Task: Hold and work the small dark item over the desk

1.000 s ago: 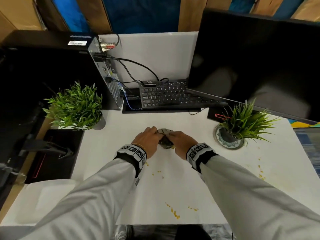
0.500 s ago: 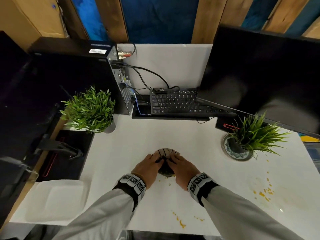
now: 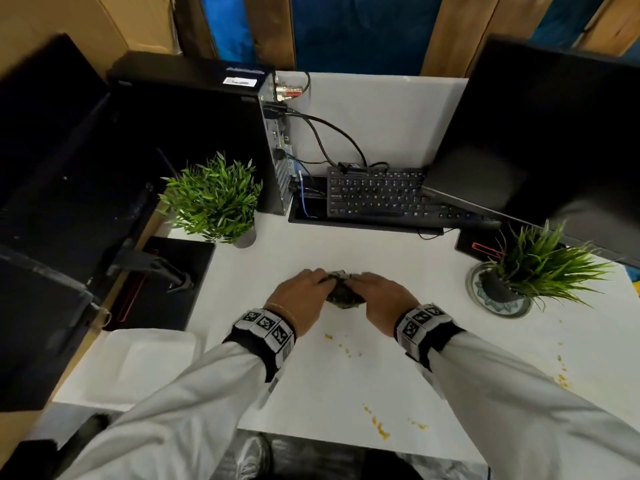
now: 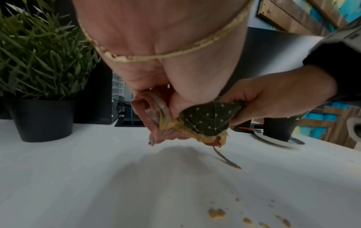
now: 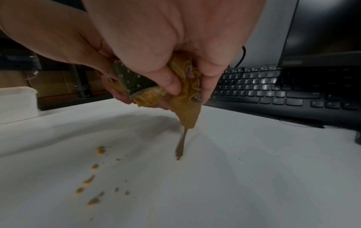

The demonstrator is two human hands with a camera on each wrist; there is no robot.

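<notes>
Gripping from the left, the left hand (image 3: 300, 299) is curled round the crumpled dark green cloth with white dots and a mustard-yellow edge (image 3: 343, 294); the same cloth is clutched from the right by the right hand (image 3: 382, 299), thumb and fingers closed on its folds. The cloth is held between the two hands, just above the white table (image 3: 346, 382), and a thin strand hanging from it reaches down to the table top. Most of the cloth is hidden inside the two fists, so its full shape cannot be made out. Small yellow crumbs (image 3: 379, 429) are scattered on the table nearer the person. The black keyboard (image 3: 381, 197) behind is partly covered by the black monitor (image 3: 540, 133).
</notes>
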